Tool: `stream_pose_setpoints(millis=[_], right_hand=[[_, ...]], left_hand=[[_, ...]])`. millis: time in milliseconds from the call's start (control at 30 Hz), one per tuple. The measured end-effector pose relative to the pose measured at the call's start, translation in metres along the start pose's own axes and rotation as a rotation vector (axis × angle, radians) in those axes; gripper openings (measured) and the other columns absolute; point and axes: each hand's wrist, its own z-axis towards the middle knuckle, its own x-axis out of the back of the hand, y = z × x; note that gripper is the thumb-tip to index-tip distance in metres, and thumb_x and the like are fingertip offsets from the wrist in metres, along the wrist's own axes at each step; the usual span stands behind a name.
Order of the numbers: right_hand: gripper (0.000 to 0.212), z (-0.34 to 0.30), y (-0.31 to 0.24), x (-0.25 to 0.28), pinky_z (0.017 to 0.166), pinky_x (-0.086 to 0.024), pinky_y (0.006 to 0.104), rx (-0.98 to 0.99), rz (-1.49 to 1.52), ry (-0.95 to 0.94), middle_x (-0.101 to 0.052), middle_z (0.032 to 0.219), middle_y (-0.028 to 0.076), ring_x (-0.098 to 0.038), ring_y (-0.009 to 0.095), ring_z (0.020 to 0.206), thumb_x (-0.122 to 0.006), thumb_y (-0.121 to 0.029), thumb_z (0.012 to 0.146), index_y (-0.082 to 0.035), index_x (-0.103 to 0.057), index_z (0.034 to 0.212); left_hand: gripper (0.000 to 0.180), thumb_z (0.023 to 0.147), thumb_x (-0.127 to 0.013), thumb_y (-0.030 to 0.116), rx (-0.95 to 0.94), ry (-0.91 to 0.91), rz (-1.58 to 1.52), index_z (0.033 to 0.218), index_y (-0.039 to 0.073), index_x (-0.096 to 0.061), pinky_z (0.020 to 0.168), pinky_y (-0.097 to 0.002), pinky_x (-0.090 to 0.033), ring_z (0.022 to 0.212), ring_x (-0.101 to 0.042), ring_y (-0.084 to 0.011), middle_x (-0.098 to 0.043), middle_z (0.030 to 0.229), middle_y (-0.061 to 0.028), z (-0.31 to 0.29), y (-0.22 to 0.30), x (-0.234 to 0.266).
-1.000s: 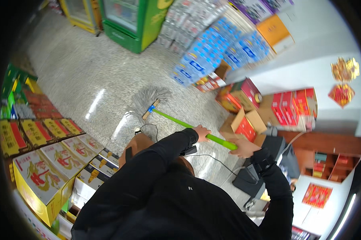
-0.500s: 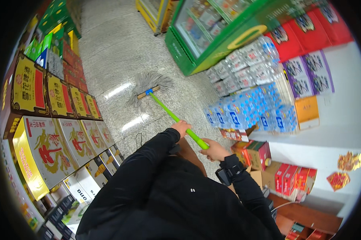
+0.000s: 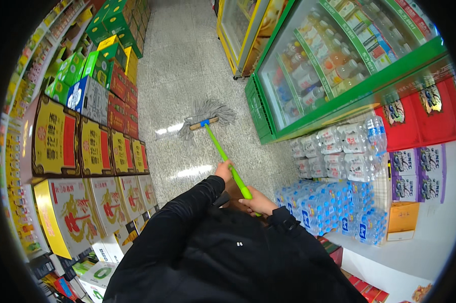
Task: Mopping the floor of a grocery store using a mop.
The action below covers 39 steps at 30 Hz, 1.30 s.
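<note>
We grip the green mop handle [image 3: 227, 161] w/ both hands: left hand [image 3: 224, 170] clamped higher up, right hand [image 3: 258, 202] clamped near the end. Grey mop head [image 3: 207, 117] sits on the speckled floor [image 3: 187, 65], betw. stacked boxes [image 3: 86, 146] & the green drinks fridge [image 3: 308, 81].

You are standing in a small grocery shop aisle. Left of your grip on the mop [image 3: 207, 117], stacked gift cartons [image 3: 81, 151] are lining the speckled floor [image 3: 187, 60]. Right of it, a green drinks cooler [image 3: 334, 65] is displaying bottles, and shrink-wrapped water packs [image 3: 329, 207] are piling against the wall.
</note>
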Motion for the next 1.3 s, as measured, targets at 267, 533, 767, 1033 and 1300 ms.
stream_pose_setpoints(millis=[267, 533, 767, 1033, 1300], right_hand=[[0.037, 0.077, -0.096, 0.075, 0.040, -0.033, 0.0189, 0.049, 0.249, -0.216, -0.041, 0.071, 0.000, -0.040, 0.008, 0.051, -0.045, -0.004, 0.078, -0.011, -0.032, 0.113], [0.053, 0.134, -0.186, 0.078, 0.041, -0.031, 0.0178, -0.029, 0.616, -0.249, -0.041, 0.079, 0.001, -0.037, 0.008, 0.052, -0.040, 0.003, 0.078, -0.019, -0.025, 0.123], [0.041, 0.217, -0.296, 0.105, 0.038, -0.027, 0.0149, -0.027, 0.536, -0.194, -0.039, 0.072, 0.000, -0.034, 0.004, 0.049, -0.042, 0.000, 0.078, -0.013, -0.035, 0.116], [0.026, 0.336, -0.441, 0.103, 0.037, -0.028, 0.0175, -0.002, 0.544, -0.171, -0.040, 0.068, 0.002, -0.035, 0.006, 0.046, -0.045, -0.001, 0.076, -0.008, -0.039, 0.100], [0.048, 0.377, -0.562, 0.113, 0.037, -0.028, 0.0125, 0.043, 0.681, -0.182, -0.043, 0.074, 0.005, -0.034, 0.003, 0.047, -0.044, 0.001, 0.079, -0.012, -0.029, 0.124]], left_hand=[[0.049, 0.077, -0.051, -0.001, 0.305, -0.127, -0.931, 0.120, 0.014, -0.032, 0.059, -0.0355, -0.049, 0.071, -0.056, -0.0255, -0.048, 0.097, -0.0152, 0.039, 0.141, 0.007], [0.035, 0.077, -0.051, -0.003, 0.209, -0.023, -0.874, 0.109, 0.009, -0.042, 0.052, -0.0291, -0.046, 0.055, -0.049, -0.0139, -0.049, 0.067, -0.0064, 0.124, 0.160, 0.070], [0.034, 0.078, -0.047, -0.004, 0.205, 0.013, -1.191, 0.108, 0.011, -0.041, 0.049, -0.0302, -0.044, 0.052, -0.046, -0.0152, -0.049, 0.073, -0.0076, 0.225, 0.222, 0.140], [0.037, 0.078, -0.047, -0.003, 0.245, -0.021, -1.106, 0.110, 0.012, -0.039, 0.048, -0.0294, -0.042, 0.054, -0.045, -0.0150, -0.048, 0.074, -0.0072, 0.359, 0.269, 0.270], [0.028, 0.076, -0.048, 0.001, 0.225, 0.004, -1.087, 0.102, 0.012, -0.043, 0.046, -0.0341, -0.041, 0.055, -0.046, -0.0192, -0.045, 0.073, -0.0087, 0.428, 0.358, 0.353]])
